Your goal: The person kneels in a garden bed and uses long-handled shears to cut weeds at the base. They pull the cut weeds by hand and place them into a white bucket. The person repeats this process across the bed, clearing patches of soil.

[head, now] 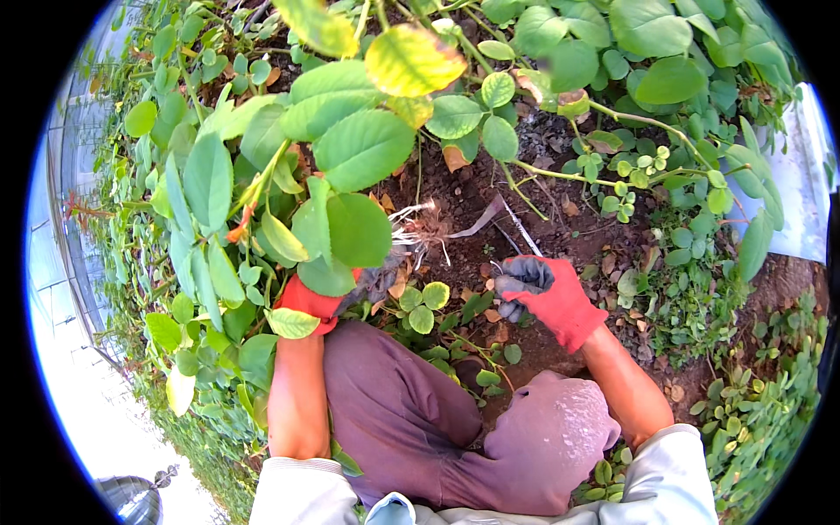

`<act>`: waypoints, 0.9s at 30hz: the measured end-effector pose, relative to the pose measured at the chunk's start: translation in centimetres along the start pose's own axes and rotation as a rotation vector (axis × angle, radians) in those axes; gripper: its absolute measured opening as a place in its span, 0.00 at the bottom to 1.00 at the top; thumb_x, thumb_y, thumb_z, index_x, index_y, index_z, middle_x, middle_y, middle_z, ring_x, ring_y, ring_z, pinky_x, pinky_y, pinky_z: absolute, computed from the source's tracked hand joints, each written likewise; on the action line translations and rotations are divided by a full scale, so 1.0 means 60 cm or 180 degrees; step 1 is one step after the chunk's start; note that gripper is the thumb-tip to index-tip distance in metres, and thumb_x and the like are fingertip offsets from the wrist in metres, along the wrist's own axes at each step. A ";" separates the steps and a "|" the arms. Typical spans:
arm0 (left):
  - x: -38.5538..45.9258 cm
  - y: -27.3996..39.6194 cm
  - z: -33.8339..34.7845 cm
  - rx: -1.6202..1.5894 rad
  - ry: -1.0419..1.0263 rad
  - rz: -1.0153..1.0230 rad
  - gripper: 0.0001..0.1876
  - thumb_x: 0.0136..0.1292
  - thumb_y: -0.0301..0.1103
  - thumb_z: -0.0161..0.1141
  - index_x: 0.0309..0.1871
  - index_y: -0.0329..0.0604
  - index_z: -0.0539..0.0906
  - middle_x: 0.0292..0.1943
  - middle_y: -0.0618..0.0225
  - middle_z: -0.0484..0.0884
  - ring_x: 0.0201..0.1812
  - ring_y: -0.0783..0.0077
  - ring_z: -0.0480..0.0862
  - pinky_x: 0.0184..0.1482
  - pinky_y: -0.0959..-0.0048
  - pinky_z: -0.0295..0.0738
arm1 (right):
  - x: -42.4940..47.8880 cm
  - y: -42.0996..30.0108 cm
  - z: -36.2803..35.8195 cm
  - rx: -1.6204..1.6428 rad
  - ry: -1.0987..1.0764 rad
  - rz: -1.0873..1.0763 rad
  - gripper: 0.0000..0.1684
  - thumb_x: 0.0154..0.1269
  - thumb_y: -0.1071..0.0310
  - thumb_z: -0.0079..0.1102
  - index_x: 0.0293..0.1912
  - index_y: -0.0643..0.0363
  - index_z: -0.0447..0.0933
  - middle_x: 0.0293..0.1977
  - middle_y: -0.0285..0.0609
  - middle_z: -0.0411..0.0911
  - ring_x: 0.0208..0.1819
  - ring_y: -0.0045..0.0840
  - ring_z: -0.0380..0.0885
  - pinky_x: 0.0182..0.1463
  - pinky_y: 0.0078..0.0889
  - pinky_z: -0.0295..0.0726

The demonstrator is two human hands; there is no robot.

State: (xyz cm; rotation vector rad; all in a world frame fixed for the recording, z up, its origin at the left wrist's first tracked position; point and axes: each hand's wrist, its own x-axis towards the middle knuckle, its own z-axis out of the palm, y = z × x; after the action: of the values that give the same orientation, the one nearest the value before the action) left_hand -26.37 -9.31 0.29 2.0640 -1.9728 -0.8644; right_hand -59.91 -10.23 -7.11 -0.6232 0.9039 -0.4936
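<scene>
My left hand (328,295), in a red glove with a grey palm, is partly covered by rose leaves. Its grey fingers close around the base of an uprooted weed, whose pale, stringy roots (421,230) stick out over the soil. In a matching glove, my right hand (541,292) is curled around a small hand hoe (522,226). The tool's thin metal shank rises from the fist and ends in a narrow blade (478,221) pointing left, close to the roots. The hoe's handle is hidden inside the fist.
Rose stems (564,174) arch across the bed above the hands. Dark soil (453,180) with dry fallen leaves lies between the plants. My bent knees (551,440) are just below the hands. White sheeting (797,184) borders the right side, and low weeds (695,308) grow near it.
</scene>
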 end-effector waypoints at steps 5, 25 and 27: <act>0.000 0.169 0.021 -0.3833 -0.0978 -0.1246 0.06 0.63 0.31 0.62 0.35 0.38 0.80 0.22 0.71 0.78 0.17 0.83 0.71 0.18 0.80 0.60 | -0.053 -0.031 -0.022 -0.0070 0.0161 0.0042 0.16 0.63 0.74 0.64 0.50 0.68 0.75 0.32 0.40 0.81 0.31 0.21 0.82 0.33 0.24 0.83; 0.049 0.515 0.075 -0.3645 -0.2528 0.1128 0.18 0.59 0.29 0.62 0.52 0.33 0.78 0.42 0.60 0.83 0.39 0.68 0.82 0.42 0.69 0.76 | -0.301 -0.133 -0.174 -0.0103 0.2127 -0.1414 0.16 0.55 0.77 0.69 0.44 0.67 0.79 0.35 0.33 0.81 0.36 0.13 0.77 0.43 0.20 0.78; 0.053 0.575 0.106 -0.3793 -0.2113 0.1294 0.13 0.61 0.31 0.62 0.46 0.32 0.80 0.30 0.69 0.80 0.28 0.79 0.77 0.30 0.78 0.70 | -0.333 -0.121 -0.206 0.0121 0.2197 -0.1275 0.14 0.57 0.76 0.67 0.44 0.66 0.79 0.34 0.34 0.81 0.35 0.14 0.77 0.42 0.21 0.78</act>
State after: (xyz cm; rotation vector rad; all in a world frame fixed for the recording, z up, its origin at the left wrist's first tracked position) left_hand -59.50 -14.70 11.04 0.7149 -1.3178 -2.0663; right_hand -81.82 -6.36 3.38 -0.6078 1.4213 -1.1260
